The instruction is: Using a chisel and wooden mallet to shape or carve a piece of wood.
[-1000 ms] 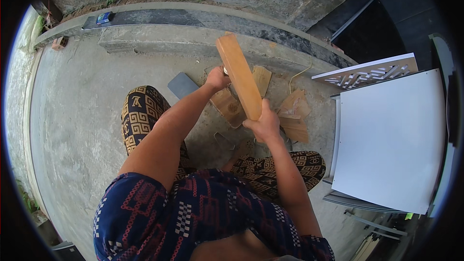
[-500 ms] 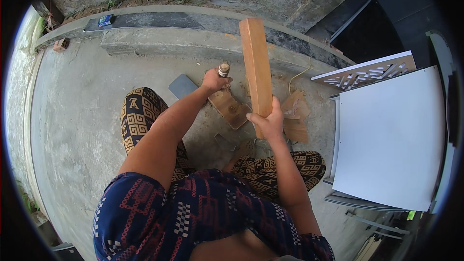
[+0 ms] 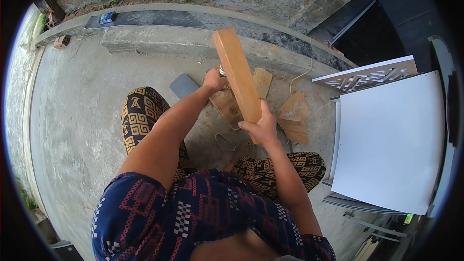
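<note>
My right hand (image 3: 263, 126) is wrapped round the near end of a long square wooden block (image 3: 237, 77). The block slants up and to the left, its far end raised. My left hand (image 3: 214, 79) is closed round an upright round-handled tool (image 3: 223, 70), seemingly a chisel; only a bit of its banded handle shows beside the block, and its blade is hidden. Below lies a brown wooden board (image 3: 224, 104) with a dark round mark, partly covered by the block. Wood shavings lie around the board.
A light wood offcut (image 3: 262, 83) and more wood pieces (image 3: 295, 130) lie to the right. A grey flat slab (image 3: 183, 86) is left of the board. A white panel (image 3: 389, 140) stands at the right; a concrete ledge (image 3: 159, 38) runs along the back.
My right hand has swung the wooden block left and down, so it now overlaps the tool's handle in view. My left hand has stayed nearly in place.
</note>
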A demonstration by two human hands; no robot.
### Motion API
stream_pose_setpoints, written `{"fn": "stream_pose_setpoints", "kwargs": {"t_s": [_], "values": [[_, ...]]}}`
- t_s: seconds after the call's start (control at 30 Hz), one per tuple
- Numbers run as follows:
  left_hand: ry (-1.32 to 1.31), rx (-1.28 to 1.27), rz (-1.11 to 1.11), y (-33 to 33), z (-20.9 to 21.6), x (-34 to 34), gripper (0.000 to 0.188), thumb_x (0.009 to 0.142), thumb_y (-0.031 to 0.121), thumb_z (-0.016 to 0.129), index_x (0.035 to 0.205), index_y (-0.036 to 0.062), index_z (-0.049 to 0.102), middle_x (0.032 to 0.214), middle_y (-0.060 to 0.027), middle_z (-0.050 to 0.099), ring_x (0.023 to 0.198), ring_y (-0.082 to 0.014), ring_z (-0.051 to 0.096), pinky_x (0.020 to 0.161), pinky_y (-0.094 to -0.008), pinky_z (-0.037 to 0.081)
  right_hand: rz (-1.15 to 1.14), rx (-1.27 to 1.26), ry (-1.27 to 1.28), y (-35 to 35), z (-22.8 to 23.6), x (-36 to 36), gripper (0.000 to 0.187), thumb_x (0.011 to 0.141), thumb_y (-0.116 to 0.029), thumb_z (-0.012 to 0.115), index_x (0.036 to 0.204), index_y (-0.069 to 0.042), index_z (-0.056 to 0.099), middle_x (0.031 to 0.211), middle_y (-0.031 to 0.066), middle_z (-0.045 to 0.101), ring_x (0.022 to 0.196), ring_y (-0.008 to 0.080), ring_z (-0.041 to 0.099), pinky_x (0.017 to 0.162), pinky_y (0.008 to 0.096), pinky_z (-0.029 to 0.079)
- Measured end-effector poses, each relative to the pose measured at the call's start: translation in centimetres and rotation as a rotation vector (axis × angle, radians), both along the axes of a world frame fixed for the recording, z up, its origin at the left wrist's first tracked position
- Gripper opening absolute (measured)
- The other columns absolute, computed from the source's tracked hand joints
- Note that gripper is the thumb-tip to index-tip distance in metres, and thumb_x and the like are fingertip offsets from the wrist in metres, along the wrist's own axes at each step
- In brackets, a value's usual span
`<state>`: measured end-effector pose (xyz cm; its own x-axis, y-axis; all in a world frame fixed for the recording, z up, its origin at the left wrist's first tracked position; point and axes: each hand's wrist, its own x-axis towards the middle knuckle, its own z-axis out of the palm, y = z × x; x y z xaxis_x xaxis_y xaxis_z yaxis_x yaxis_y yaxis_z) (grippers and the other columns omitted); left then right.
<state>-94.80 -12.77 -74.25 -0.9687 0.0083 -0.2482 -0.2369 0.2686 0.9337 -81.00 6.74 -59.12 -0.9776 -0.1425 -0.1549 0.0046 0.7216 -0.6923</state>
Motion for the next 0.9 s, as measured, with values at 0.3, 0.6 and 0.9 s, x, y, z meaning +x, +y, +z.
{"fn": "stream_pose_setpoints", "kwargs": {"t_s": [0.3,0.6,0.9], "values": [[0.058,0.002,0.007,-0.3,-1.6,-0.6,0.042,0.071,0.018,0.079,0.111,0.0099,0.065,0.095,-0.0089,0.072,0.084,-0.0225,0.068,0.079,-0.0365,0.051,-0.001,-0.011,0.129,0.3,-1.0,0.0,0.082,0.064,-0.029,0.08,0.127,0.001,0.038,0.103,0.0235,0.065,0.096,0.0402,0.065,0.079,0.046,0.051],[0.017,-0.025,0.011,-0.5,-1.0,-0.5,0.041,0.073,0.019,0.079,0.11,0.0091,0.065,0.095,-0.0098,0.071,0.087,-0.0226,0.068,0.082,-0.0367,0.05,-0.031,-0.29,0.255,-0.6,0.9,-0.1,0.082,0.065,-0.029,0.08,0.128,0.001,0.036,0.103,0.0244,0.064,0.097,0.041,0.065,0.079,0.0468,0.051],[0.064,0.105,-0.017,-1.8,-3.7,-0.8,0.04,0.073,0.017,0.079,0.11,0.0094,0.065,0.096,-0.0099,0.072,0.081,-0.0234,0.069,0.076,-0.0363,0.053,0.042,0.262,-0.019,-1.1,-0.2,-0.5,0.083,0.063,-0.026,0.083,0.127,0.0,0.038,0.095,0.0194,0.066,0.091,0.0352,0.066,0.082,0.0425,0.05]]}}
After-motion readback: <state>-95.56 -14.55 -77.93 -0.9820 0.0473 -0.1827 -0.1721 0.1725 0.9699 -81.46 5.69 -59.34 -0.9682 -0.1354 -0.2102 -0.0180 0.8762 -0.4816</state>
